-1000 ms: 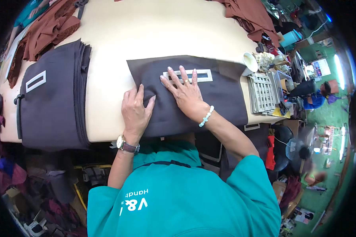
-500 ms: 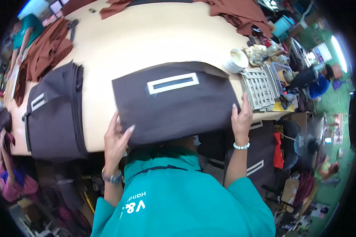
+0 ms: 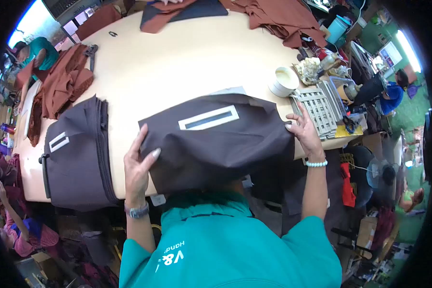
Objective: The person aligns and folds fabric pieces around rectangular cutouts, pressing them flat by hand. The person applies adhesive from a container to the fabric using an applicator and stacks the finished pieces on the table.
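A dark fabric panel (image 3: 211, 149) with a pale rectangular frame (image 3: 209, 118) near its upper edge lies bunched at the front edge of the table. At its left edge is my left hand (image 3: 138, 165), thumb and fingers closed on the cloth. My right hand (image 3: 305, 132) pinches the panel's right edge. The cloth sags in folds between both hands, and its lower edge hangs toward my shirt. Part of a pale sheet (image 3: 230, 90) shows behind the panel's top edge.
A stack of dark panels (image 3: 77, 158) hangs over the table (image 3: 177, 57) edge at left. Rust-coloured cloth (image 3: 67, 81) lies farther back. At right are a white cup (image 3: 284, 81) and slotted templates (image 3: 317, 110). Other people (image 3: 42, 50) are at far left and right.
The hand that lay flat on the frame has moved to the panel's right edge. The panel, flat half a second ago, is now lifted and buckled between my hands.
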A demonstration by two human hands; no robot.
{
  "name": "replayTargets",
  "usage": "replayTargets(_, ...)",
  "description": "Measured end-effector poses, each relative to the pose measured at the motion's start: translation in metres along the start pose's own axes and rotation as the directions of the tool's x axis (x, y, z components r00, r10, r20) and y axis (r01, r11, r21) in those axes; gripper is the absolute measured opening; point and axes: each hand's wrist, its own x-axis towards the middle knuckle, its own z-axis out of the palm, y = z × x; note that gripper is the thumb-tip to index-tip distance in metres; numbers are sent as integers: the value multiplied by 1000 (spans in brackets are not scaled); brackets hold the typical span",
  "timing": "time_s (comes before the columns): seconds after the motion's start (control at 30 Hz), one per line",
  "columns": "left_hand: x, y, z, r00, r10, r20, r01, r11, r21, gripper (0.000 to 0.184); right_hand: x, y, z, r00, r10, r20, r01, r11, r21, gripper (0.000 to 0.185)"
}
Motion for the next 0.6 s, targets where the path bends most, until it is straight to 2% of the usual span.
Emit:
replayTargets(0.03,18,2,-2,999,48,12,-48,998,-28,55,15,-5,0,999,20,41,-19,999,-29,83)
replayTargets(0.1,54,19,-9,999,-10,36,8,998,68,46,59,-11,2,997,-20,72,5,979,204,85)
replayTargets(0.17,105,21,-26,997,-32,73,30,999,24,43,108,-33,14,998,-55,17,50,975,217,84)
replayTargets(0.23,158,34,-34,997,41,68,-46,996,78,43,167,-49,25,996,-85,11,79,958,275,85)
replayTargets(0.3,213,50,-44,994,98,41,-101,992,70,41,245,-54,28,960,-277,37,255,922,292,88)
replayTargets(0.37,260,79,-60,986,167,25,-168,985,34,41,266,-105,48,948,-304,-96,318,908,271,87)
replayTargets(0.43,258,131,-48,942,334,20,-333,942,-25,40,276,-157,57,874,-463,-146,484,808,336,84)
replayTargets(0.5,256,159,-53,912,407,37,-396,903,-168,40,263,-205,64,822,-547,-155,567,767,302,81)
replayTargets(0.57,216,181,-42,860,508,47,-503,860,-83,40,292,-215,37,703,-706,-87,631,563,534,78)
replayTargets(0.6,203,182,-47,865,492,99,-481,870,-110,40,263,-216,40,677,-735,-46,656,573,491,78)
